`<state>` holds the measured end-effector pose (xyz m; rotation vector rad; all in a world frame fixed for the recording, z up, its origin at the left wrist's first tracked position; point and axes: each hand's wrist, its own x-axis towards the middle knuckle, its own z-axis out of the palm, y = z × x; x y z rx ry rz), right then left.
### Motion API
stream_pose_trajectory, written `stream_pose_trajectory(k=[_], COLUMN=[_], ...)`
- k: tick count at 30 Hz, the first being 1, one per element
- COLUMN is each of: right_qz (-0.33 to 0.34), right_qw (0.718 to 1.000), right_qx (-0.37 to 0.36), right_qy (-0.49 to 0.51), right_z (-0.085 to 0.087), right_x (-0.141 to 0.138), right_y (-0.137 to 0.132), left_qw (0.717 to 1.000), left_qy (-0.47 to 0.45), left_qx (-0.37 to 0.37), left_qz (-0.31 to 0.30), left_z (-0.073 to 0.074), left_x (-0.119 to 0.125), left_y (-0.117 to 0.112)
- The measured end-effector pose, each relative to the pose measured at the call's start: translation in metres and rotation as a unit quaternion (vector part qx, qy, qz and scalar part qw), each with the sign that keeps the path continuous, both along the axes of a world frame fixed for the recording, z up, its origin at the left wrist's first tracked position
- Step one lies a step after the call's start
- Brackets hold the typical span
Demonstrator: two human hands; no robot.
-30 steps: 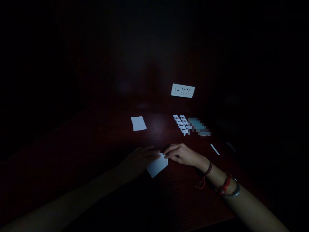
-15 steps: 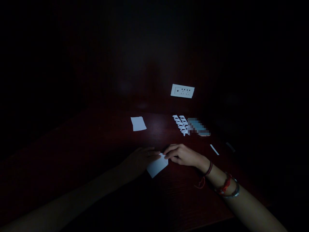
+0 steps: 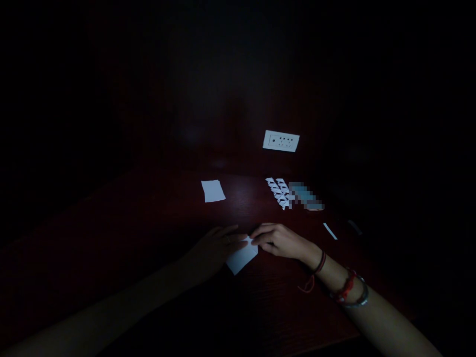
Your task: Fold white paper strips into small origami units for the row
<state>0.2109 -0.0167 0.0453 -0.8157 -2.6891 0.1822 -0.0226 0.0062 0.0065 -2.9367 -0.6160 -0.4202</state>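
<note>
A small white sheet of paper (image 3: 241, 260) lies on the dark red table in front of me, its upper right corner folded in. My left hand (image 3: 219, 245), dim in shadow, rests over the paper's left and top side with fingers stretched and apart. At the top right corner, the bent fingertips of my right hand (image 3: 277, 239) pinch the folded edge. Part of the paper is hidden under the left fingers.
A stack of white paper (image 3: 213, 191) lies farther back. Several folded paper pieces (image 3: 278, 191) sit in rows beside a pixelated phone (image 3: 307, 196). A white strip (image 3: 330, 231) is to the right. A socket panel (image 3: 281, 141) is on the wall.
My right fingertips have shifted slightly left along the paper's top corner. A finger of my left hand has lifted a little. The other things stay put.
</note>
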Motion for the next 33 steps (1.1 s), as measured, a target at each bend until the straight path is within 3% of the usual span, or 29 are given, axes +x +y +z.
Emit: stream_pose_trajectory(k=[6, 11, 19, 33], right_qz=[0.003, -0.008, -0.037, -0.068], right_qw=[1.0, 1.0, 0.999, 0.991], right_qx=[-0.005, -0.006, 0.02, 0.071], right_qy=[0.003, 0.004, 0.004, -0.087], right_z=[0.002, 0.004, 0.001, 0.006], right_x=[-0.001, -0.004, -0.009, -0.009], right_y=[-0.001, -0.001, 0.0, 0.001], left_qw=[1.0, 0.999, 1.0, 0.999], left_qy=[0.011, 0.021, 0.001, 0.016], left_qx=[0.006, 0.019, 0.025, 0.039], left_qz=[0.01, 0.033, 0.0, 0.01], left_z=[-0.004, 0.003, 0.008, 0.005], left_x=[0.0, 0.002, 0.006, 0.004], left_y=[0.003, -0.001, 0.002, -0.002])
